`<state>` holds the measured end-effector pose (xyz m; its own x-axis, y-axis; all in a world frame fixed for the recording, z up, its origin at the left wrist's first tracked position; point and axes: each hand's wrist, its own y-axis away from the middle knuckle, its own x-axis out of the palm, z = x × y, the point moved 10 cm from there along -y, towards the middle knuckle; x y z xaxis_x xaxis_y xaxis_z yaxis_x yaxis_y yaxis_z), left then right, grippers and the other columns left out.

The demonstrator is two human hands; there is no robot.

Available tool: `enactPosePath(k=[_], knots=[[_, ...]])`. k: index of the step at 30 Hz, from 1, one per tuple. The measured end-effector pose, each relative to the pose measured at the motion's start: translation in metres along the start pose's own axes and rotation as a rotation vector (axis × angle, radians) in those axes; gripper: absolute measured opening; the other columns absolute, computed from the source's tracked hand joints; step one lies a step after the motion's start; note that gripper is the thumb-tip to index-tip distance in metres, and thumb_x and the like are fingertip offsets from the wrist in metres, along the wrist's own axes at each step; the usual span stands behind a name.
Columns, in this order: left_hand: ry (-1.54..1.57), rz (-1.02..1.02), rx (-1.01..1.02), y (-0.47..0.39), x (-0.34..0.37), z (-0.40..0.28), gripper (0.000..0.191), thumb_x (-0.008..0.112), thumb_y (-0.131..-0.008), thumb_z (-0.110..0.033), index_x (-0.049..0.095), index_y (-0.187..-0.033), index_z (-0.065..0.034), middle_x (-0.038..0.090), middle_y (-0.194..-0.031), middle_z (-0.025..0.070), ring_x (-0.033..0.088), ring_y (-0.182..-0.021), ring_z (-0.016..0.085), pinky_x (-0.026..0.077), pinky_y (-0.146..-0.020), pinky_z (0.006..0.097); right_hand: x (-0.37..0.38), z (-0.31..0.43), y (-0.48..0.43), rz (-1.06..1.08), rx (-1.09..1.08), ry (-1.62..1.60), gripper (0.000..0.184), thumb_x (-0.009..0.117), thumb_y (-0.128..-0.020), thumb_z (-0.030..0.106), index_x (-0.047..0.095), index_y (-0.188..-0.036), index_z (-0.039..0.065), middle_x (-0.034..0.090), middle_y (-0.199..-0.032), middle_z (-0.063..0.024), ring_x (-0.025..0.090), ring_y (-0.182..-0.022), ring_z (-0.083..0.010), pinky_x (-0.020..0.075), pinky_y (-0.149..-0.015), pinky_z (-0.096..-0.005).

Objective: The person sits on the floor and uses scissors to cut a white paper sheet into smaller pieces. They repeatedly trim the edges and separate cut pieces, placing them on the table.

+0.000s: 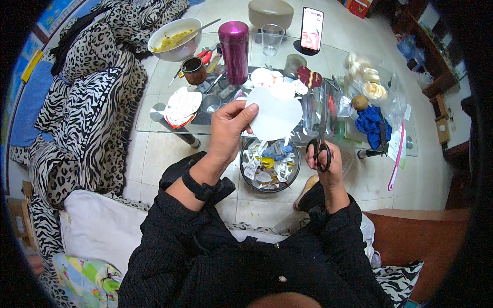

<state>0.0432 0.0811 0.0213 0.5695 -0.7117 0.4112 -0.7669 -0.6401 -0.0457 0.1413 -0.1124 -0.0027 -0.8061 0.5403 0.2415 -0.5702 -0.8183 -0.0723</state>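
Between the thumb and fingers of my left hand (230,129) is a white paper cut-out (275,113) with a rounded, apple-like outline, held up above the table's near edge. My right hand (330,165) grips black-handled scissors (322,140), their blades pointing away from me and apart from the paper. Below the paper, a round waste bin (270,165) is filled with paper scraps and wrappers. More white cut-outs (265,79) lie on the table behind the held one. At the left, a stack of similar white cut-outs (183,103) rests near the table's edge.
The glass table (154,90) carries a purple thermos (233,54), a bowl of food (175,40), a brown cup (193,71), a clear plastic cup (272,40) and a propped phone (311,30). Bagged buns (366,77) and blue cloth (373,125) sit at right. A patterned sofa (92,104) stands left.
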Motion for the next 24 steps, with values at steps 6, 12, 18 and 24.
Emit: enactPosePath(k=[6,12,18,24], knots=[[0.057,-0.045,0.004,-0.004,-0.003,-0.002,0.015,0.064,-0.082,-0.012,0.065,-0.091,-0.0008,0.061,-0.077,0.0018,0.053,-0.065,0.006,0.045,-0.054,0.0185,-0.006,-0.004,0.0,-0.06,-0.015,-0.015,0.05,0.061,-0.077,0.052,0.054,-0.075,0.002,0.052,-0.059,-0.0016,0.043,-0.05,-0.0067,0.0276,-0.045,-0.019],[0.037,-0.069,0.055,-0.006,-0.011,-0.007,0.017,0.065,-0.081,-0.014,0.066,-0.092,-0.0005,0.062,-0.079,0.002,0.053,-0.065,0.006,0.045,-0.055,0.0188,-0.006,-0.005,-0.001,-0.067,-0.009,0.028,0.053,0.059,-0.077,0.055,0.053,-0.074,0.003,0.051,-0.059,-0.0014,0.041,-0.05,-0.006,0.0261,-0.045,-0.0189],[-0.148,-0.126,0.102,-0.011,-0.032,-0.011,0.022,0.064,-0.082,-0.014,0.064,-0.097,0.0011,0.061,-0.08,0.0022,0.052,-0.062,0.006,0.045,-0.055,0.0195,-0.012,-0.013,-0.002,-0.097,0.023,0.062,0.053,0.059,-0.077,0.055,0.053,-0.075,0.003,0.052,-0.061,-0.0011,0.044,-0.052,-0.0062,0.0278,-0.047,-0.0184],[-0.347,-0.283,0.207,-0.034,-0.107,-0.046,0.035,0.061,-0.08,-0.007,0.053,-0.113,0.0033,0.058,-0.081,0.0003,0.052,-0.065,0.006,0.044,-0.056,0.0196,-0.018,-0.02,-0.006,-0.13,0.022,0.026,0.04,0.058,-0.081,0.041,0.052,-0.076,0.003,0.051,-0.061,-0.0023,0.044,-0.05,-0.0074,0.0302,-0.045,-0.0199]])
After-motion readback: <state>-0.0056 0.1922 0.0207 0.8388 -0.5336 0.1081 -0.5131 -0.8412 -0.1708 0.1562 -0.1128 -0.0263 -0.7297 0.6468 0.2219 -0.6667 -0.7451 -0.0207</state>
